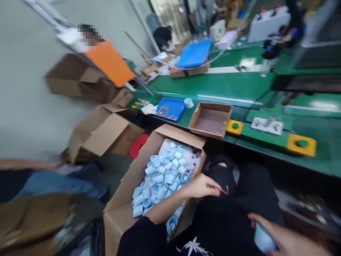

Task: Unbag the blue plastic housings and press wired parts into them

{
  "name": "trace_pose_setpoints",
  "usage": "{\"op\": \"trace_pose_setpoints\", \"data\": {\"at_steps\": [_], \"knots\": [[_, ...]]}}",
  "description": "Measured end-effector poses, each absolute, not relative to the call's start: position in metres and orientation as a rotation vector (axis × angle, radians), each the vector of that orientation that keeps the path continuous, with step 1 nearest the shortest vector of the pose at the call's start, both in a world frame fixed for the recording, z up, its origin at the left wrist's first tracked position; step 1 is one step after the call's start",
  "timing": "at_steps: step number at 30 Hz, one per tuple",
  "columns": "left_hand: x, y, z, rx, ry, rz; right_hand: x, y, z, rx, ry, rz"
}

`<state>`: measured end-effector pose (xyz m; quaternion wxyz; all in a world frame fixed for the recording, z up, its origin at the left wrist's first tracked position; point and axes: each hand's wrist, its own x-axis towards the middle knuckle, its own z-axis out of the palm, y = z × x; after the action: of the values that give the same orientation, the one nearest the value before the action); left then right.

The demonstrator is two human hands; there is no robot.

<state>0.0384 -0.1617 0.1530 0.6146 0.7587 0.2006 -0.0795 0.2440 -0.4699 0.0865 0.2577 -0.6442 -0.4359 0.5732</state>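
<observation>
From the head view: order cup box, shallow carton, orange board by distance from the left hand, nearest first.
From the left hand:
1. Cup box: beside the hand, under the forearm.
2. Shallow carton: ahead, on the bench's near edge.
3. Orange board: farthest, upper left.

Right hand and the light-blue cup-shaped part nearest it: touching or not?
Touching. The head view shows the right hand gripping the light-blue cup-shaped part, with fingers against its side.

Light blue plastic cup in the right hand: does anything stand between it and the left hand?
Nothing visible stands between the left hand and the light blue plastic cup; the black-clothed lap lies below.
</observation>
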Motion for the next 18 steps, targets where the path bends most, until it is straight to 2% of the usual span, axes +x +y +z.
{"op": "trace_pose_setpoints", "data": {"at_steps": [2,4,7,11,14,18], "knots": [[0.040,-0.156,0.162,1.724,0.500,0.054,0.257,-0.452,0.127,-1.761,-1.243,1.466],[0.049,-0.152,0.170,1.711,0.430,0.280,0.275,-0.424,0.153,-1.769,-1.112,1.064],[0.066,-0.158,0.184,1.652,0.260,0.529,0.293,-0.388,0.160,-1.509,-0.878,0.757],[0.082,-0.180,0.205,1.660,0.134,0.681,0.282,-0.367,0.154,-1.120,-0.630,0.696],[0.090,-0.191,0.214,1.664,0.074,0.748,0.271,-0.362,0.151,-1.122,-0.733,0.684],[0.097,-0.197,0.213,1.471,0.009,0.630,0.267,-0.357,0.148,-1.126,-0.984,0.449]]}}
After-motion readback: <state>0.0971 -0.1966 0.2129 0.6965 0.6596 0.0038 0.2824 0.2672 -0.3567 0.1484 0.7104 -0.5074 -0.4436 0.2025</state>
